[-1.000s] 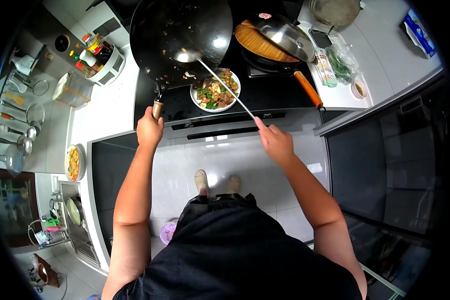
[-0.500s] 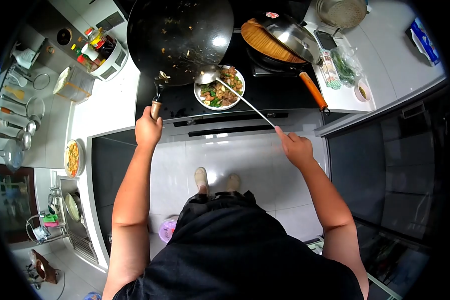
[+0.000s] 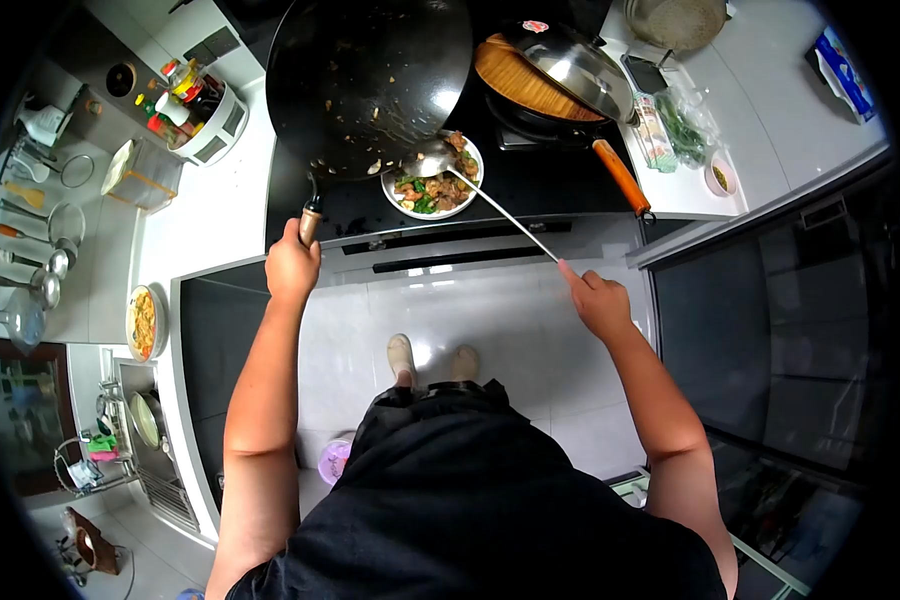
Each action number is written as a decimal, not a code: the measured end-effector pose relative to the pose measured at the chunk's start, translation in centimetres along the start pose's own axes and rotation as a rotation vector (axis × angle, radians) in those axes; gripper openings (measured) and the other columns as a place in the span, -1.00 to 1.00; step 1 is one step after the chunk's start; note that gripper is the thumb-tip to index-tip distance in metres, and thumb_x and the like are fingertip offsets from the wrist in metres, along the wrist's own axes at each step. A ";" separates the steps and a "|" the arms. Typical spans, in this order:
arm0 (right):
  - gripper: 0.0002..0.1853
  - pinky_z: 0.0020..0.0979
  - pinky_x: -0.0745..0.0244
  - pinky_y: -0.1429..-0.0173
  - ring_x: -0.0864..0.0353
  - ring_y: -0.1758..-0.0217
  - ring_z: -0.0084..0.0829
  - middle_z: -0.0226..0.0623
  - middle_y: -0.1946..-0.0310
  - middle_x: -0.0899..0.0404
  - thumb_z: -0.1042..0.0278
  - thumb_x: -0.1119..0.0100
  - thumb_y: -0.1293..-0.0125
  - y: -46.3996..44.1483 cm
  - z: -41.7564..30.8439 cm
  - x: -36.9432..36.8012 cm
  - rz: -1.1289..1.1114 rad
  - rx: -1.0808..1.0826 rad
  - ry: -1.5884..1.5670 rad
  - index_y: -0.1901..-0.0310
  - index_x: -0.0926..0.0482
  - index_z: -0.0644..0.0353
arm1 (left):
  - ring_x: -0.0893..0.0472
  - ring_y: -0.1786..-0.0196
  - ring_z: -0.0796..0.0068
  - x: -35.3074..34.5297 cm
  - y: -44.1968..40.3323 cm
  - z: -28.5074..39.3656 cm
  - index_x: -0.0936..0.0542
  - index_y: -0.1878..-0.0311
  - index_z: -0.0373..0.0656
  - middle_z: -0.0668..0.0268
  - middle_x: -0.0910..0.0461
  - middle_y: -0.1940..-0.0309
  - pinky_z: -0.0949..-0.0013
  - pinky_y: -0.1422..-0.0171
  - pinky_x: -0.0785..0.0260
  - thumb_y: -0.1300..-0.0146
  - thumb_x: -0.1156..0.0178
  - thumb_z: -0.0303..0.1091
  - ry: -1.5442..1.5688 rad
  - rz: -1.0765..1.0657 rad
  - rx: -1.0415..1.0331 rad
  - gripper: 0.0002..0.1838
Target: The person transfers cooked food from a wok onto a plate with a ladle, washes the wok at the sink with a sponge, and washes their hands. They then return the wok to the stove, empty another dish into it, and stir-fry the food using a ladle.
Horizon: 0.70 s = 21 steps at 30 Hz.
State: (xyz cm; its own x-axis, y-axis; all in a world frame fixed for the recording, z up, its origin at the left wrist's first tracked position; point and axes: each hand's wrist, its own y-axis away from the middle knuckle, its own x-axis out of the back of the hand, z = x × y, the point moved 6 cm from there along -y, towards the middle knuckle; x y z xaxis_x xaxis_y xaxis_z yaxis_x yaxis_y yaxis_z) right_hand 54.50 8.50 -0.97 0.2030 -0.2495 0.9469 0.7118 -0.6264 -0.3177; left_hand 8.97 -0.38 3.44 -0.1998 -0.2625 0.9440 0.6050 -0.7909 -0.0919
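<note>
My left hand (image 3: 293,262) is closed around the handle of a large dark wok (image 3: 370,75), which is tilted toward me with bits of food stuck inside. In my right hand (image 3: 597,300) is the long thin handle of a metal ladle (image 3: 428,158). The ladle's bowl is over the left part of a white plate (image 3: 411,214), beside the wok's near rim. Cooked meat with green pieces (image 3: 438,192) fills the plate, partly hidden under the ladle.
Right of the wok, a second pan with an orange handle (image 3: 622,180) carries a wooden lid (image 3: 530,80) and a metal lid (image 3: 580,75). Bottles (image 3: 195,88) stand in a white holder at left. A dish of food (image 3: 144,322) sits on the left counter.
The wok has shifted slightly right and down in view. The ladle's bowl has moved a little right, farther over the plate. Both hands keep their hold.
</note>
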 end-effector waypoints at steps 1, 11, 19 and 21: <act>-0.38 -0.38 -0.41 0.53 -0.44 0.64 -0.39 -0.39 0.55 -0.35 0.46 -0.22 -0.08 0.3 0.2 0.3 -0.009 -0.015 -0.010 -0.26 -0.47 -0.10 | -0.62 0.25 -0.12 0.0 0.1 0.0 -0.44 0.10 -0.04 0.01 -0.64 0.38 -0.06 0.17 -0.46 -0.13 -0.27 -0.31 -0.003 -0.008 -0.001 -0.71; -0.37 -0.35 -0.43 0.53 -0.47 0.64 -0.37 -0.37 0.49 -0.42 0.48 -0.17 -0.07 0.0 0.5 0.1 -0.035 0.036 0.036 -0.26 -0.47 -0.12 | -0.62 0.24 -0.12 -0.3 -0.7 0.6 -0.44 0.09 -0.03 0.03 -0.64 0.37 -0.06 0.17 -0.46 -0.13 -0.27 -0.31 -0.016 -0.015 -0.021 -0.70; -0.45 -0.34 -0.43 0.52 -0.47 0.62 -0.33 -0.36 0.55 -0.42 0.45 -0.19 -0.19 -3.8 -0.5 0.5 0.021 -0.080 -0.043 -0.25 -0.48 -0.16 | -0.61 0.26 -0.13 0.1 -0.5 0.2 -0.44 0.10 -0.04 0.02 -0.64 0.38 -0.06 0.19 -0.45 -0.14 -0.26 -0.32 -0.031 0.004 -0.003 -0.72; -0.47 -0.32 -0.44 0.50 -0.48 0.60 -0.32 -0.36 0.55 -0.42 0.43 -0.19 -0.22 -5.2 -1.2 0.2 0.011 -0.112 -0.086 -0.25 -0.47 -0.18 | -0.61 0.26 -0.12 -0.1 -0.6 0.0 -0.44 0.09 -0.04 0.03 -0.64 0.38 -0.06 0.18 -0.45 -0.14 -0.26 -0.32 -0.024 0.014 -0.021 -0.71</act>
State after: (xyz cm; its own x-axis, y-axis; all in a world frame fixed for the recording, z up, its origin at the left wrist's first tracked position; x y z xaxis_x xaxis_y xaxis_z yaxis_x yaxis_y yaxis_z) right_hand 50.08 10.85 0.77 0.2709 -0.1951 0.9426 0.6304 -0.7041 -0.3269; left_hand 8.58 0.12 3.37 -0.1728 -0.2606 0.9499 0.5914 -0.7986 -0.1115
